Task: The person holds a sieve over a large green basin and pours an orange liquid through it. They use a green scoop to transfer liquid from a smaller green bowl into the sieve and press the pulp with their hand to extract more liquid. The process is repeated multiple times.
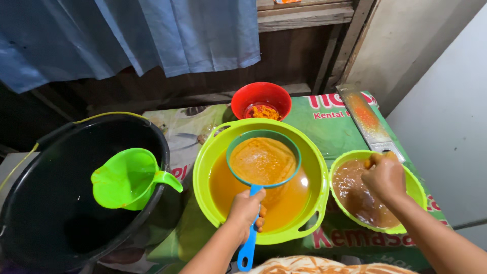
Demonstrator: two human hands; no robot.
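my left hand (pixel 247 208) is clenched around the blue handle of the strainer (pixel 263 161), holding its mesh bowl over the big lime-green basin (pixel 320 177) that's part full of orange liquid. the strainer carries wet orange pulp and sits near the middle of the basin, seemingly just above the liquid. my right hand (pixel 386 176) is curled, fingers bunched down over the far rim of the small green bowl (pixel 419 193) of brownish liquid; whether they pinch anything i cannot tell.

what worries me: i hold the strainer by a long handle alone, so a slack wrist could tip it and dump pulp into the strained liquid. the basin stands close to the table's near edge, and a push on its rim could slop it over. the small bowl just beside it could rock under my right hand and spill. the red bowl (pixel 261 96) behind and the green scoop (pixel 129 178) in the black bucket (pixel 30 213) are out of harm's way.
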